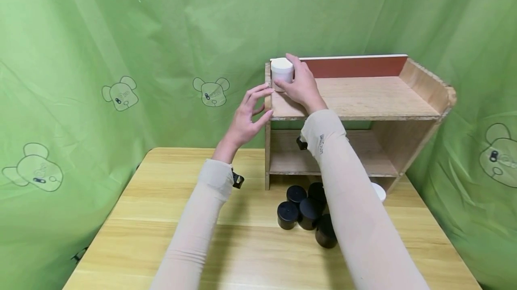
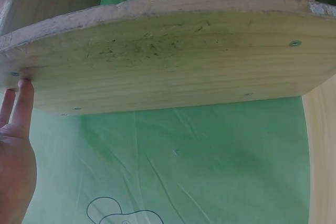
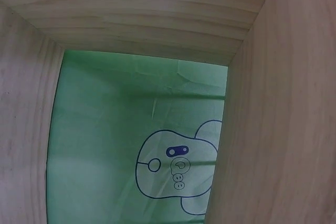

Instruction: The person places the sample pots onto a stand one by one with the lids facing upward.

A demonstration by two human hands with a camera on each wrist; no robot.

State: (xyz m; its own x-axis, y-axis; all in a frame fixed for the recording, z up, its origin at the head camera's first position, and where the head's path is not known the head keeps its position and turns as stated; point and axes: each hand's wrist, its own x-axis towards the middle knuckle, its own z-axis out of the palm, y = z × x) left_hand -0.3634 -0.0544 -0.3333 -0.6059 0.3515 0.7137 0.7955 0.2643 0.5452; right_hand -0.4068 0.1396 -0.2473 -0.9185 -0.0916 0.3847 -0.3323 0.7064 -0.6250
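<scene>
At the left end of the wooden shelf's top board (image 1: 375,99) stands a white lidded jar (image 1: 281,71), close to the left side panel. My right hand (image 1: 304,85) grips it, thumb in front and fingers around its right side. My left hand (image 1: 244,119) touches the shelf's left side panel (image 2: 173,61) with extended fingertips, the thumb lower near the front edge. In the left wrist view two fingers (image 2: 22,108) rest against the panel's outer face. The right wrist view shows the shelf's inner compartment (image 3: 281,103); the right hand is out of sight there.
Several black-lidded jars (image 1: 310,211) cluster on the wooden table (image 1: 161,200) before the shelf, partly hidden by my right forearm. A white round thing (image 1: 378,192) shows beyond that sleeve. Green cloth (image 1: 161,34) hangs behind and at both sides.
</scene>
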